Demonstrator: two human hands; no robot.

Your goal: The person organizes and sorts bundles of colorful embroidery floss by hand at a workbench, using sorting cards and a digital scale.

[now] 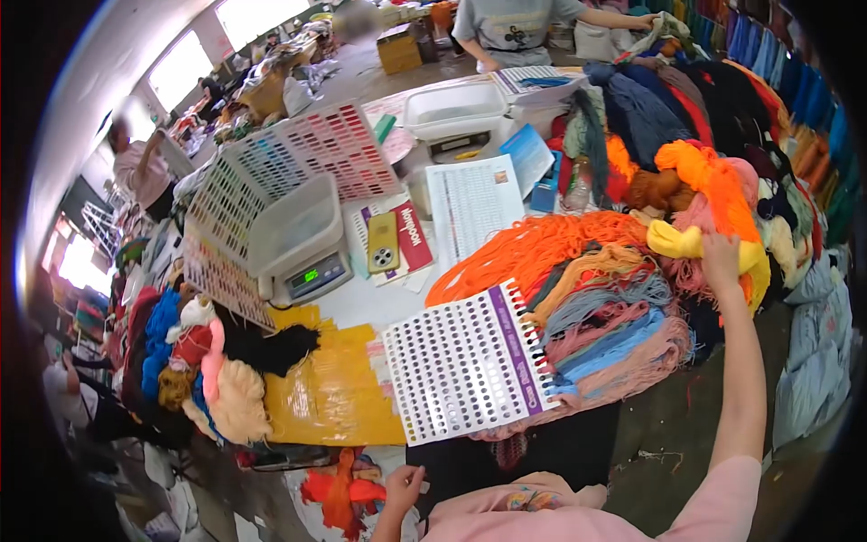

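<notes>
My right hand (pixel 721 258) is stretched out to the far right, its fingers closed on a yellow yarn skein (pixel 675 240) in the heap. An orange skein (pixel 713 181) lies just behind it, with pink yarn alongside. Low in front of my body, my left hand (pixel 404 489) is curled closed; a small pale bit shows at its fingertips, too small to name. Between the hands, a white punched thread card (pixel 462 370) with a purple strip rests tilted against a pile of skeins. That pile holds bright orange yarn (pixel 542 253) and blue yarn (pixel 614 343).
A digital scale (pixel 316 278) bears a clear plastic bin (pixel 298 226). Nearby are a phone (pixel 383 242), a printed sheet (pixel 474 203) and a standing colour chart (pixel 334 149). More skeins (pixel 237 393) hang over the left edge. Across the table stands another person (pixel 519 32).
</notes>
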